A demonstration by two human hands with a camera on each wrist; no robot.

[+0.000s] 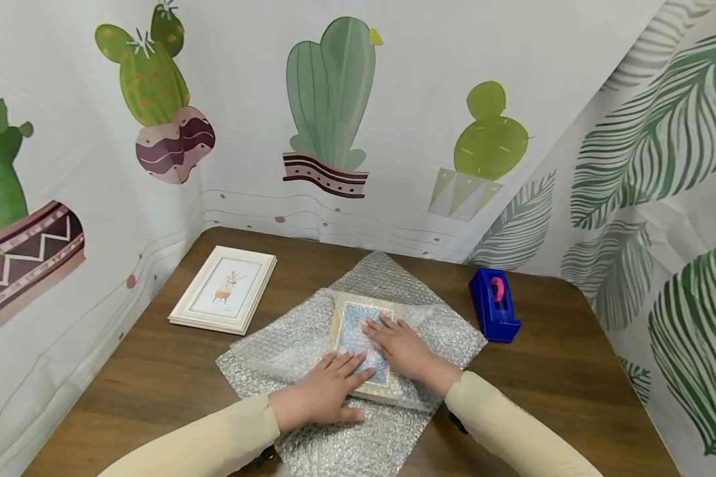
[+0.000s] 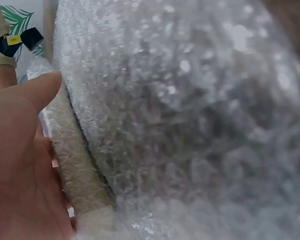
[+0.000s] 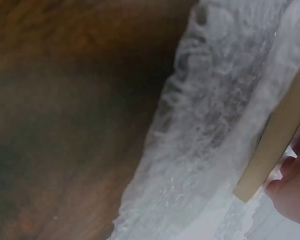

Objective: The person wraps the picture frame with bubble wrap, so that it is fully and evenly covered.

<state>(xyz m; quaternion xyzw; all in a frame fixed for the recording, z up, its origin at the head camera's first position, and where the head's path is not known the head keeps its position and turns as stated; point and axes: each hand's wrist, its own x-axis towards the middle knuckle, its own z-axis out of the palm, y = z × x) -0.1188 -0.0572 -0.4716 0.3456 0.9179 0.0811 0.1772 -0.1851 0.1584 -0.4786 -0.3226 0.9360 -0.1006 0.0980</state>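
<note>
Left to right on the tabletop (image 1: 137, 371), I count one white frame (image 1: 223, 289); one left hand (image 1: 325, 392), fingers extended, gripping nothing; one blue-pictured frame (image 1: 355, 324) on bubble wrap (image 1: 352, 447), touched by both hands; one right hand (image 1: 407, 348), likewise; one tape dispenser (image 1: 494, 311).

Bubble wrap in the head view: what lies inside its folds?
A light-coloured frame around a blue picture lies within the bubble wrap. The left hand and right hand cover parts; the frame's underside cannot be seen.
</note>
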